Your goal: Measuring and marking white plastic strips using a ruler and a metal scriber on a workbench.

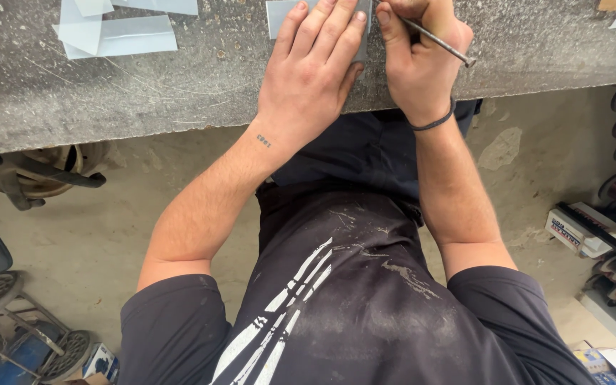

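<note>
A single head-mounted camera looks steeply downward from above the person's own torso. It faces forward and down: the grey workbench (180, 85) edge crosses the upper frame, the concrete floor (80, 235) fills the lower part. The view is close; both forearms reach up-frame. No second view exists.

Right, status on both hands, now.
Left hand flat, pressing pale strip to bench. Right hand gripping thin metal rod, tip hidden. Loose strips lie apart, left.
</note>
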